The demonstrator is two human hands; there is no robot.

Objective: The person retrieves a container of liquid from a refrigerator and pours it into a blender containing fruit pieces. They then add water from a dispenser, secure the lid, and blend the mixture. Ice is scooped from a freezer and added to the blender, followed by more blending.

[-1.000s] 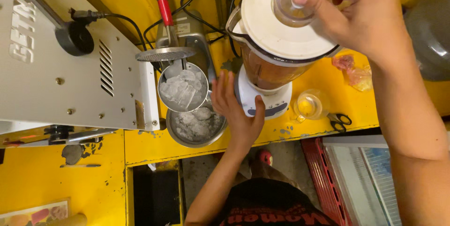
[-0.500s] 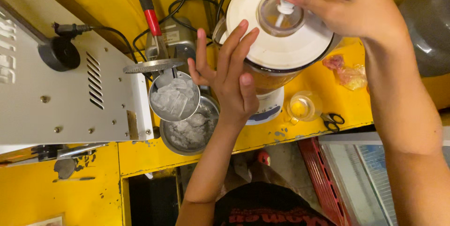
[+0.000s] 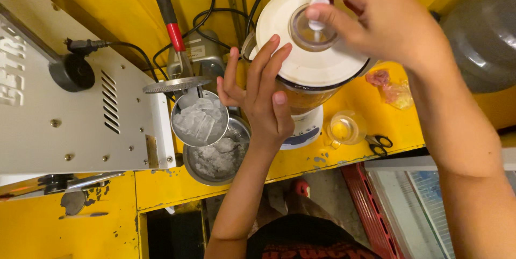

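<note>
Currently, the blender jug [image 3: 306, 95] stands on its white base [image 3: 305, 127] on the yellow counter [image 3: 301, 162], closed by a round white lid [image 3: 309, 49]. The right hand [image 3: 381, 20] is above the lid; its fingertips are pinched closed on the small white knob [image 3: 318, 9] of the clear centre cap [image 3: 312, 29]. The left hand [image 3: 263, 100] is open, fingers spread and raised, with the palm against the left side of the jug and the fingertips at the lid's edge. Just left of this hand, a steel cup of ice [image 3: 199, 119] sits over a steel bowl of crushed ice [image 3: 216, 157], beneath a red-handled ice shaver [image 3: 177, 49]. A white machine housing [image 3: 70, 124] occupies the counter further left. To the right of the base lie a small clear cup [image 3: 345, 128] and black scissors [image 3: 379, 143].
</note>
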